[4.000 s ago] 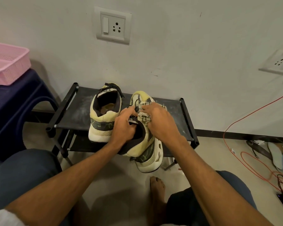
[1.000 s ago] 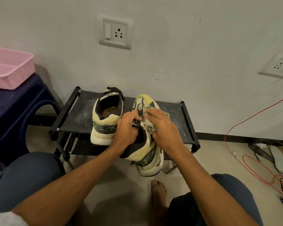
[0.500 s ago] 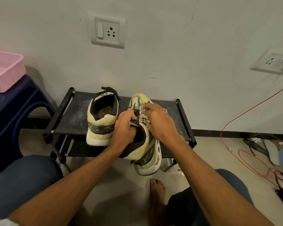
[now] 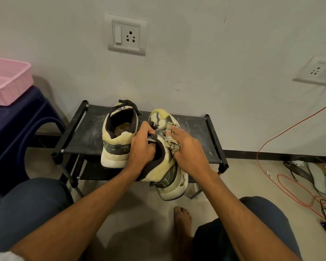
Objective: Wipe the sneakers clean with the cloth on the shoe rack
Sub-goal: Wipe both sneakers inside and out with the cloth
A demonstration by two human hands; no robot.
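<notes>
Overhanging rack (image 4: 196,129) edge, sneaker (image 4: 167,172) in L hand (image 4: 141,149); R hand (image 4: 188,149) seemingly pinches cloth (image 4: 170,143).

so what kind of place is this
Probably a room in a home: a low shoe rack stands against a plain wall with a switch socket, and a pink basket sits on a blue stool beside it.

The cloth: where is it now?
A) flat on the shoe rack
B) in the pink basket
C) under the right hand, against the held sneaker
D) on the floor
C: the cloth is bunched under the right hand, against the sneaker that the left hand grips.
</notes>
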